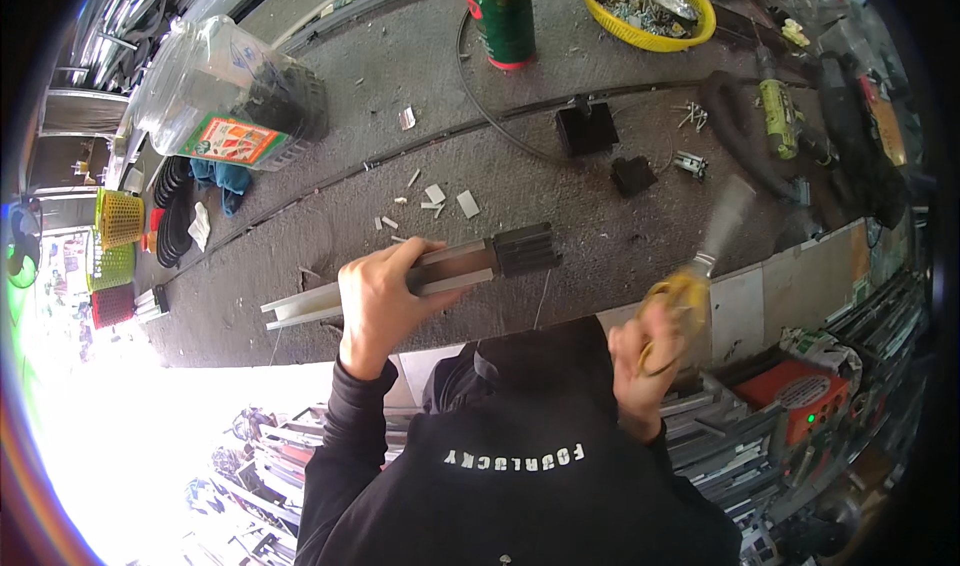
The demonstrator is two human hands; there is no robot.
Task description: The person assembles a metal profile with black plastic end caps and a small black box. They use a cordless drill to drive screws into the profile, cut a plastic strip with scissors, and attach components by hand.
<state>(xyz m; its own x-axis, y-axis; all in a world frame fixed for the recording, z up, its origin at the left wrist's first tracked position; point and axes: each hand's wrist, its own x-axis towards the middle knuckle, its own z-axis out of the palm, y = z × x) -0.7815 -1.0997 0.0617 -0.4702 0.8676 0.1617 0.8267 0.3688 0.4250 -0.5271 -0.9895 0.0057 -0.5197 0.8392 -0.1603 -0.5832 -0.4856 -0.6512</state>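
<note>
My left hand (378,294) is closed around a silver-grey metal channel profile (455,266) held over the near side of the bench. A black ribbed piece (527,250) sits at the channel's right end. To the right, my right hand (645,354) grips yellow-handled scissors (682,296), raised and apart from the channel. One handle loop shows at the fingers. Motion smears the pale blades, which point up and away. Small white offcuts (468,203) lie on the bench beyond my left hand.
A clear plastic jar (240,91) stands back left on the dark workbench (385,191). A green and red can (497,16) and a yellow basket (650,31) of small metal parts are at the back. Black blocks (587,128) and a green tool (777,116) lie right; a red box (800,401) sits below.
</note>
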